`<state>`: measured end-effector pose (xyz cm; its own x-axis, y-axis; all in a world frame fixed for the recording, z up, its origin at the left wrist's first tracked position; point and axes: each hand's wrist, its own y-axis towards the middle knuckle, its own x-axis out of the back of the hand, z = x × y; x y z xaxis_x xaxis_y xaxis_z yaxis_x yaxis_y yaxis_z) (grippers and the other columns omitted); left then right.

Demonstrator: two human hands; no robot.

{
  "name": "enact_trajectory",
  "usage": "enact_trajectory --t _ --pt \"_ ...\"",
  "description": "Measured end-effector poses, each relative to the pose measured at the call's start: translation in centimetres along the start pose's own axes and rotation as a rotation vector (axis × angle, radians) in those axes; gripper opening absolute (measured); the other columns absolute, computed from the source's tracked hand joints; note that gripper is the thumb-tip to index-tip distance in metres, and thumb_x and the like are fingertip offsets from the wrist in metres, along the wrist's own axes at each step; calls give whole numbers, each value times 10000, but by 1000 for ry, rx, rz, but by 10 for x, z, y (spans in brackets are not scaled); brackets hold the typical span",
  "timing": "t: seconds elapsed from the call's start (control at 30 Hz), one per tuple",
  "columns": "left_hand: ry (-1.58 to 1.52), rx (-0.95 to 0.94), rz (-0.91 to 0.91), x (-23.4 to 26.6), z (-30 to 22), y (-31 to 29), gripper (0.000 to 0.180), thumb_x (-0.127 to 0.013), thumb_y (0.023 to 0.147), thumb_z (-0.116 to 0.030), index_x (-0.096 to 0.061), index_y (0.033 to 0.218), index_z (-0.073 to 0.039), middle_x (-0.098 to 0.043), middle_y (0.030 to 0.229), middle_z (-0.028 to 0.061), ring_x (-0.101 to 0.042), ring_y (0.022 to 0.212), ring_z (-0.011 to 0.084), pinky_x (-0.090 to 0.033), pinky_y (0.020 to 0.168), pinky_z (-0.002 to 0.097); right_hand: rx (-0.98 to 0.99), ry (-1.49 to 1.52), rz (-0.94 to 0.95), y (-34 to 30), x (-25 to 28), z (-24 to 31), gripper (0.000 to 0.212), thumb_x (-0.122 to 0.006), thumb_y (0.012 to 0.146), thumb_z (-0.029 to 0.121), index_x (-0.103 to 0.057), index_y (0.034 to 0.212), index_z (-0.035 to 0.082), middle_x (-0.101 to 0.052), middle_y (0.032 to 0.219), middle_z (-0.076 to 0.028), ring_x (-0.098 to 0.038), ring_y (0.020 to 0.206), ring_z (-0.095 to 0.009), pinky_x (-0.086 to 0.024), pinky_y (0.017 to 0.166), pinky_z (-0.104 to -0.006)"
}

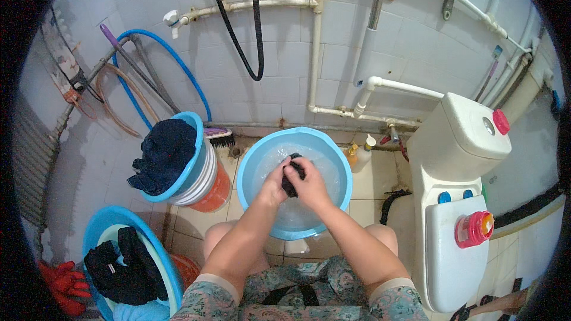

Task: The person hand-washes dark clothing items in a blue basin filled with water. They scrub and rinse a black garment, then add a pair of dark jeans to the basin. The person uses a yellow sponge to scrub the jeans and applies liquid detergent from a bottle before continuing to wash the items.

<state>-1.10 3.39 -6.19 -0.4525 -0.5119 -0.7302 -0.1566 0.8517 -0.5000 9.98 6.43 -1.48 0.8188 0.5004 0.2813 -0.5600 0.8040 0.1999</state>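
A light blue plastic basin (245, 169) of cloudy, sudsy water (315, 199) stands on the tiled floor before me. Over its middle, my left hand (275, 183) and my right hand (311, 184) come together around a small bunched black cloth (289, 187). Both hands have their fingers closed on it, the left from one side and the right from the other. The cloth's full shape is hidden by my fingers, so I cannot tell what garment it is.
Left, dark clothes (169, 148) fill a blue basin (193, 122) atop buckets (208, 184). Nearer, another blue tub (95, 226) holds black clothes (128, 267). Red gloves (64, 288) lie beside it. A brush (221, 137) and pump bottles (363, 154) stand near the wall. Right is a toilet (458, 261) with a pink-red jar (470, 230).
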Motion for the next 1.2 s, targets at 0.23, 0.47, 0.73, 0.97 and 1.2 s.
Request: enact_trajectory --t 0.23,0.47,0.73,0.97,1.2 --pt "50 57 -38 -52 -15 -38 382 -417 918 -426 -588 1025 -101 -627 992 102 -617 890 265 -493 820 429 -675 1025 6 -2 39 14 478 -594 847 380 -485 1228 114 -430 1281 -101 -473 1115 -223 -395 942 -360" --pt "34 37 -4 -29 13 -19 399 -343 952 -384 -553 1111 -84 -603 1072 106 -596 956 262 -468 880 418 -734 1199 26 0 33 -21 278 -579 857 321 -573 1026 101 -605 996 -74 -595 893 -213 -484 805 -361" --pt "74 111 7 -48 15 -30 449 -431 893 -515 -549 1123 -148 -594 1090 56 -567 1003 215 -450 868 401 -373 731 -325 13 20 -37 234 -639 811 168 -567 1000 49 -588 897 -67 -558 826 -168 -452 770 -306" --pt "-76 47 167 -45 -14 -34 392 -471 876 -449 -551 1099 -138 -593 1065 65 -574 972 216 -463 843 377 400 -267 40 1 22 18 646 -722 686 326 -476 1227 71 -435 1261 -151 -400 1188 -346 -258 1029 -495" --pt "-154 22 263 -25 2 -12 305 -449 896 -337 -552 1052 -96 -583 1018 78 -572 935 207 -464 819 356 515 -421 97 -2 20 19 499 -715 693 284 -564 1149 151 -436 1266 -135 -370 1207 -374 -212 1041 -549"
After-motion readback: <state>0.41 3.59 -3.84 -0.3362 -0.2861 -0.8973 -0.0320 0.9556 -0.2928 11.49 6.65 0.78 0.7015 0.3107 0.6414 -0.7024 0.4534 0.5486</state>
